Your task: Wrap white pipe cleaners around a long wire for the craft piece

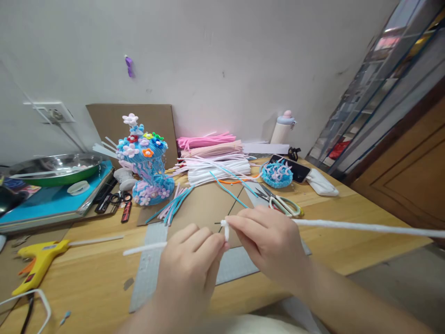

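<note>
Both hands pinch one white pipe cleaner (361,226) over a piece of cardboard (198,208). My left hand (194,260) is closed on it, and a short end sticks out to the left. My right hand (269,239) grips it close by, with a long length running off to the right edge. Between the fingertips the pipe cleaner is bent into a small loop. A thin dark piece shows beside the loop; I cannot tell if it is a stick or a line on the cardboard. The fingers partly hide the bend.
Pink and white pipe cleaners (219,170) lie in bundles behind the hands. A blue flowered pipe-cleaner ornament (148,153) stands at left, a yellow glue gun (43,262) nearer. Scissors (283,204), a blue round piece (277,174), a phone (295,170) and a bottle (283,130) are at right.
</note>
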Demonstrator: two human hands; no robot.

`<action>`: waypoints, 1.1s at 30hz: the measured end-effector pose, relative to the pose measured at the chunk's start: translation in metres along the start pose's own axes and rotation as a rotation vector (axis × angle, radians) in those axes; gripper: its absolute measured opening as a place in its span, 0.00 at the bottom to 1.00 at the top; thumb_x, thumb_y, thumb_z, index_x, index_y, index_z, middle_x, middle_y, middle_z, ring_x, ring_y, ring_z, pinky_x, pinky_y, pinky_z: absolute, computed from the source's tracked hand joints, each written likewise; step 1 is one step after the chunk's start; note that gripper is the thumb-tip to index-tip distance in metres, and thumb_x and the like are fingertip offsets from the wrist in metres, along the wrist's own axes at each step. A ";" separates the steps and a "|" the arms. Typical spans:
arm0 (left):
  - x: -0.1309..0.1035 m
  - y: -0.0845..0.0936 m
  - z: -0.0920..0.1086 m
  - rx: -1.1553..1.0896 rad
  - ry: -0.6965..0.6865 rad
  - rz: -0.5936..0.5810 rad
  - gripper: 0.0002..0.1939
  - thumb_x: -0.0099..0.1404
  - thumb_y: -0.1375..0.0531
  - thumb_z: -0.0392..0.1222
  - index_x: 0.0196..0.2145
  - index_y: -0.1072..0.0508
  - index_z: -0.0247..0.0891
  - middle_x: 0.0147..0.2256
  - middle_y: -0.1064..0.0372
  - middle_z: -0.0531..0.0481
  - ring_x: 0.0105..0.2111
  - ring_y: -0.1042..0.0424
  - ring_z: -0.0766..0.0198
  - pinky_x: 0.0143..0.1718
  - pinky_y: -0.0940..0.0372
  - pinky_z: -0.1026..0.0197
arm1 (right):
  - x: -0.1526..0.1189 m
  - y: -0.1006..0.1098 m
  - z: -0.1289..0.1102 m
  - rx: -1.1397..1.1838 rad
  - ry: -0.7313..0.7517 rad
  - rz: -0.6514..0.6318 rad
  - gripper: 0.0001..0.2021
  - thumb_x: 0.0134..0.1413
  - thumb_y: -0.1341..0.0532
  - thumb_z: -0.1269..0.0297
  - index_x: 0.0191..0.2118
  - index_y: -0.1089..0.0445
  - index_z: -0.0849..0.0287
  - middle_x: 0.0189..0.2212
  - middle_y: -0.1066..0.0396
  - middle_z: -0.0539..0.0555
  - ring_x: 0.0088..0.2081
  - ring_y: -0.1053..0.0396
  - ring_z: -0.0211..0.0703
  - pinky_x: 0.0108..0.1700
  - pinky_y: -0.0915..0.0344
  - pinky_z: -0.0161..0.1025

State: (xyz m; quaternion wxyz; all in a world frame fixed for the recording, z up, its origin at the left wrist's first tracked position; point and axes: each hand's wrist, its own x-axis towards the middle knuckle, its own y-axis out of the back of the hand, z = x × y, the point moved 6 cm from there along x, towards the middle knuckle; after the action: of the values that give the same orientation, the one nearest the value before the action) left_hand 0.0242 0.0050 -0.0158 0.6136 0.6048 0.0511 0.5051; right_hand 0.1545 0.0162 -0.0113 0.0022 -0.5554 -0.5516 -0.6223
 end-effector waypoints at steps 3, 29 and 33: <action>0.009 0.015 -0.009 -0.008 -0.002 0.020 0.08 0.67 0.47 0.35 0.32 0.29 0.37 0.24 0.35 0.51 0.26 0.42 0.63 0.29 0.49 0.59 | -0.001 -0.001 -0.003 0.002 0.072 -0.084 0.09 0.59 0.45 0.72 0.40 0.29 0.58 0.30 0.26 0.52 0.29 0.38 0.42 0.31 0.46 0.40; 0.014 0.012 -0.035 -0.186 0.096 -0.001 0.08 0.65 0.43 0.39 0.29 0.26 0.39 0.23 0.32 0.53 0.26 0.36 0.65 0.29 0.43 0.62 | -0.005 -0.005 -0.001 0.197 0.002 -0.209 0.09 0.60 0.46 0.71 0.38 0.29 0.58 0.28 0.28 0.52 0.30 0.36 0.40 0.32 0.45 0.38; 0.014 -0.013 -0.054 -0.571 0.267 -0.084 0.11 0.62 0.41 0.44 0.25 0.25 0.38 0.22 0.31 0.52 0.24 0.35 0.66 0.26 0.42 0.64 | -0.002 0.000 -0.001 0.420 -0.032 -0.177 0.07 0.59 0.45 0.72 0.36 0.29 0.57 0.26 0.29 0.50 0.29 0.35 0.38 0.32 0.42 0.36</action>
State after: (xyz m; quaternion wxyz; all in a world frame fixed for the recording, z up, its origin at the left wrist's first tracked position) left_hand 0.0019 0.0549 -0.0328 0.7668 0.3338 0.0123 0.5481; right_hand 0.1543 0.0144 -0.0124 0.0546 -0.5021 -0.7154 -0.4828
